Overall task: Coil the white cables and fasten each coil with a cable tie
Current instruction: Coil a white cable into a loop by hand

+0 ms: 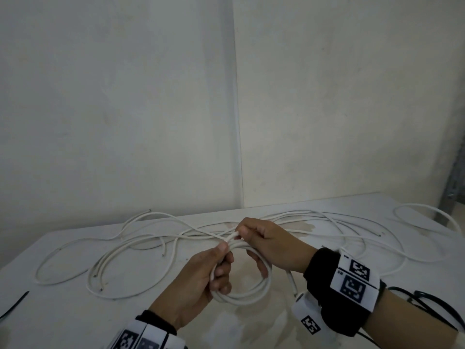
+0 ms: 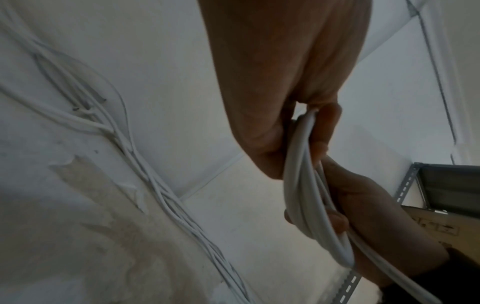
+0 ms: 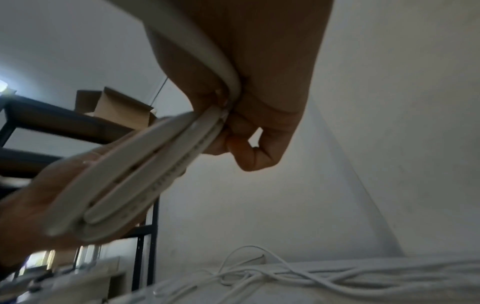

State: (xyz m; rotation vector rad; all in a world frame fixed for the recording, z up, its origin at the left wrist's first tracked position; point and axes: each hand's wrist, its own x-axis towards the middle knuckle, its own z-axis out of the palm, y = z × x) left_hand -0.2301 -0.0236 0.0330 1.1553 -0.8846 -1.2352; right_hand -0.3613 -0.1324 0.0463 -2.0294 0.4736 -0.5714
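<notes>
Over a white table (image 1: pixel 75 311) strewn with loose cables (image 1: pixel 141 238), the left hand (image 1: pixel 198 280) and right hand (image 1: pixel 269 243) both curl around a springy coil (image 1: pixel 247 292), best gripped where its loops overlap.

A white bench (image 1: pixel 75 311) with stained, peeling patches stands against a plain pale wall (image 1: pixel 113 96). Beyond the bench's left end is a dark metal shelf rack (image 3: pixel 39 121) with an open cardboard box (image 3: pixel 116 109) on its upper shelf. A slotted grey metal upright (image 2: pixel 405 185) rises past the bench's right end.
</notes>
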